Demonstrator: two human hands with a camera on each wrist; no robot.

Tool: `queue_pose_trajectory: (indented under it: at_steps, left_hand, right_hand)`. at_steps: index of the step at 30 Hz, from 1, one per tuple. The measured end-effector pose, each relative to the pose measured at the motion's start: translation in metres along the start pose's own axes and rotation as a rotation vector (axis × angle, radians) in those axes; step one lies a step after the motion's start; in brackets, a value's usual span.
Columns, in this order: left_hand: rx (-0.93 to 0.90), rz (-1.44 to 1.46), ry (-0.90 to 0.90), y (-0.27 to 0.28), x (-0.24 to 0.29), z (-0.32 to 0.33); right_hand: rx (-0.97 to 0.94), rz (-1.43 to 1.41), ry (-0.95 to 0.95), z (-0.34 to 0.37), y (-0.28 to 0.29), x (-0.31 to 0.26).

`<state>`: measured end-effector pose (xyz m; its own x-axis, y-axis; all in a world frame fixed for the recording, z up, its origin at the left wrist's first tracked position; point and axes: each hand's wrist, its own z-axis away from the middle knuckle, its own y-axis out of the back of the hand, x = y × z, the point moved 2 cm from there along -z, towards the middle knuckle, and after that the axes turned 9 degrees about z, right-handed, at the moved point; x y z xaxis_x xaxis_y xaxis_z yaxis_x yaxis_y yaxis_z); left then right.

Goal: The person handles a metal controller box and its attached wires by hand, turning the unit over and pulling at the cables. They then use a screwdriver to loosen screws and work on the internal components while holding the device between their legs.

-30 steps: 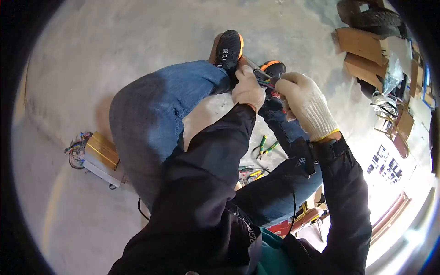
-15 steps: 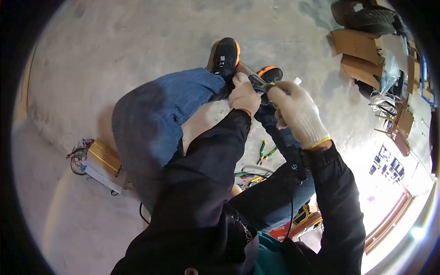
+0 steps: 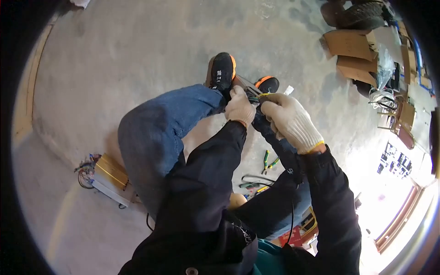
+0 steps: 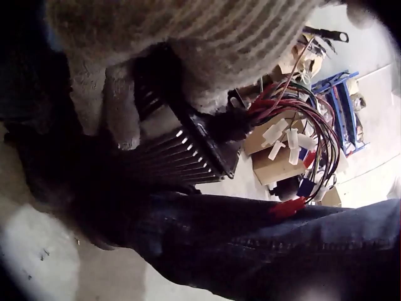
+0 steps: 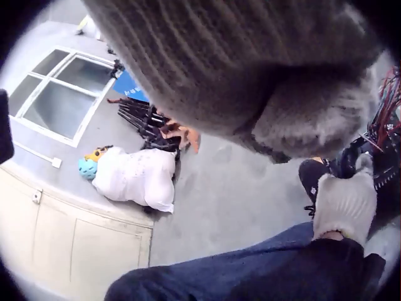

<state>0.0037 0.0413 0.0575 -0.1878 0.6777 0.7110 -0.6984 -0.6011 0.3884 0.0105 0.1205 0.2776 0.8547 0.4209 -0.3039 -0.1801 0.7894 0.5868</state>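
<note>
In the head view, my gloved left hand (image 3: pixel 240 107) grips a dark finned metal box between the shoes. The box's fins (image 4: pixel 182 153) show under the left glove in the left wrist view. A bundle of red, black and green wires (image 4: pixel 322 116) leaves its end, with white connectors (image 4: pixel 293 141) and a red connector (image 4: pixel 288 207). My gloved right hand (image 3: pixel 293 121) is at the wire end, fingers curled, seemingly pinching a thin wire; the fingertips are partly hidden. A dark flat piece with a hole (image 4: pixel 329 33) shows near it.
Green-handled pliers (image 3: pixel 269 162) and other tools (image 3: pixel 254 185) lie on the floor between the legs. At the left is a gold and silver box (image 3: pixel 111 172) with wires. Cardboard boxes (image 3: pixel 350 45) and a tyre (image 3: pixel 362 14) stand at upper right; a white-covered object (image 5: pixel 138 179) is by the wall.
In the head view, both hands and the box appear lower and slightly left, along with the surroundings, as the view shifts. The right hand stays close to the wire end.
</note>
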Motion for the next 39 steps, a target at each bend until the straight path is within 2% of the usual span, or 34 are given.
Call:
queue_pose_trajectory:
  at_steps: [1,3,5,6,8,9,10,11,12,13,14,16,18,21,22,23,24,25,26,27,28,29,30,34,36,39]
  left_hand:
    - [-0.063,-0.046,0.007,0.008,0.003,0.001]
    - [-0.067,-0.002,-0.015,0.011,-0.002,0.002]
    - [-0.041,0.036,-0.081,0.016,-0.007,-0.002]
    - [-0.075,0.02,0.009,0.031,0.002,0.006]
    - [-0.118,-0.042,0.006,0.038,-0.009,0.013]
    - [-0.123,-0.052,0.007,0.044,-0.012,0.017]
    - [-0.132,-0.064,0.009,0.048,-0.016,0.024]
    - [-0.124,-0.058,0.012,0.046,-0.028,0.029]
    - [-0.092,-0.068,-0.073,0.047,-0.034,0.038]
    - [-0.094,-0.107,-0.105,0.048,-0.04,0.046]
    - [-0.095,-0.147,-0.137,0.049,-0.046,0.053]
    - [-0.146,-0.246,-0.113,0.046,-0.057,0.064]
    - [-0.237,-0.274,-0.191,0.04,-0.063,0.073]
    - [-0.258,-0.247,-0.299,0.032,-0.066,0.083]
    - [-0.261,-0.232,-0.279,0.043,-0.048,0.099]
    - [-0.263,-0.151,-0.344,0.053,-0.035,0.115]
    - [-0.293,-0.19,-0.549,0.057,-0.032,0.124]
    - [-0.267,-0.127,-0.324,0.059,-0.017,0.131]
    - [-0.243,0.01,-0.349,0.054,-0.02,0.126]
    - [-0.335,-0.008,-0.344,0.055,-0.017,0.11]
    - [-0.173,0.044,-0.359,0.07,0.013,0.132]
    - [-0.344,0.171,-0.247,0.074,0.029,0.124]
    - [-0.249,0.403,-0.173,0.087,0.06,0.149]
    - [-0.355,0.955,-0.09,0.124,0.092,0.142]
    - [-0.379,1.0,-0.051,0.139,0.085,0.148]
    - [-0.39,0.95,0.056,0.142,0.033,0.142]
  right_hand:
    - [0.021,-0.102,-0.035,0.011,0.005,-0.003]
    - [0.095,-0.376,-0.062,0.047,0.019,-0.008]
    - [0.153,-0.495,-0.055,0.077,0.037,0.009]
    - [0.178,-0.608,-0.068,0.093,0.045,0.021]
    - [0.269,-0.892,-0.089,0.12,0.048,0.051]
    - [0.584,-0.182,0.288,0.132,0.041,0.071]
    - [0.608,-0.191,0.302,0.138,0.035,0.08]
    - [0.521,-0.772,0.131,0.145,0.027,0.092]
    - [0.387,-1.341,-0.044,0.152,0.016,0.104]
    - [0.281,-1.476,0.025,0.156,0.003,0.119]
    - [0.355,-1.476,0.028,0.163,-0.011,0.118]
    - [0.207,-1.648,0.098,0.168,-0.034,0.127]
    - [0.243,-1.704,0.084,0.17,-0.054,0.126]
    - [0.141,-1.712,0.096,0.17,-0.077,0.132]
    - [0.129,-1.722,0.092,0.169,-0.085,0.134]
    - [0.1,-1.744,0.087,0.163,-0.095,0.141]
    - [0.076,-1.764,0.095,0.159,-0.1,0.144]
    - [0.078,-1.81,0.078,0.162,-0.101,0.14]
    - [0.097,-1.807,0.081,0.156,-0.107,0.146]
    - [0.096,-1.764,0.221,0.155,-0.113,0.151]
    - [0.023,-1.829,0.192,0.149,-0.117,0.158]
    - [0.04,-1.819,0.222,0.152,-0.118,0.161]
    - [-0.023,-1.888,0.187,0.146,-0.119,0.165]
    - [0.042,-1.841,0.238,0.131,-0.126,0.185]
    - [0.037,-1.811,0.192,0.122,-0.13,0.19]
    - [0.098,-1.587,0.148,0.141,-0.125,0.182]
